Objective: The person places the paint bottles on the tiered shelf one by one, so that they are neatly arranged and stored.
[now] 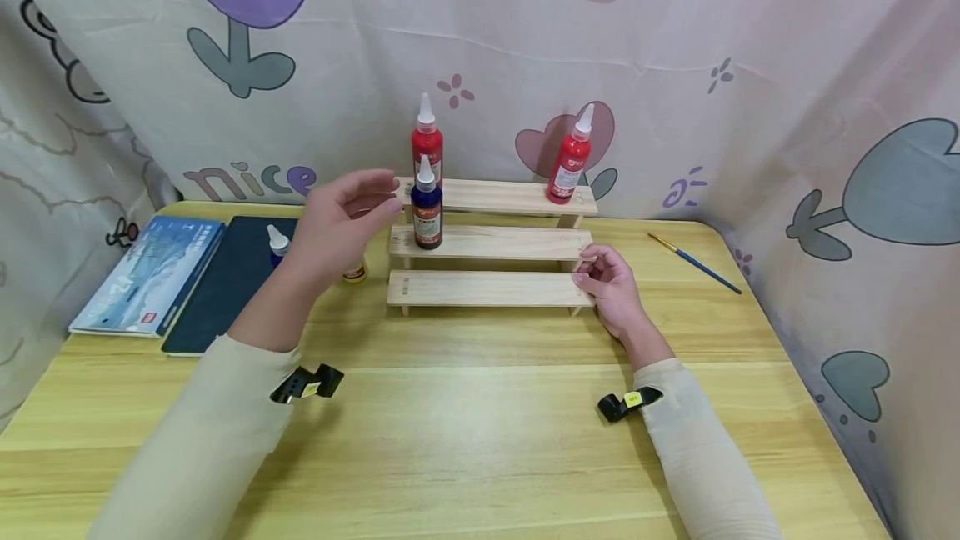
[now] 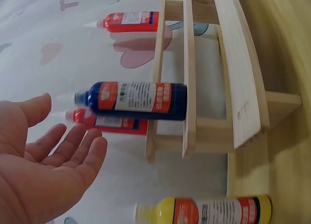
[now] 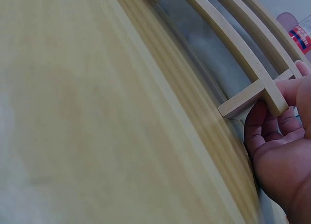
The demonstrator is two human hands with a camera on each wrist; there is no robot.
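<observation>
Left hand (image 1: 333, 227), left of centre in the head view: fingers loosely bent, grasping nothing; just beside the blue bottle (image 1: 428, 217), not touching it. That bottle stands upright at the left end of the middle step of the wooden rack (image 1: 487, 288), mid-frame. Right hand (image 1: 617, 283), right of centre: grips the rack's right end at the lowest step. Top step carries one red bottle (image 1: 427, 142) left, another (image 1: 570, 167) right. Paintbrush (image 1: 697, 263) lies on the table (image 1: 465, 448), far right.
</observation>
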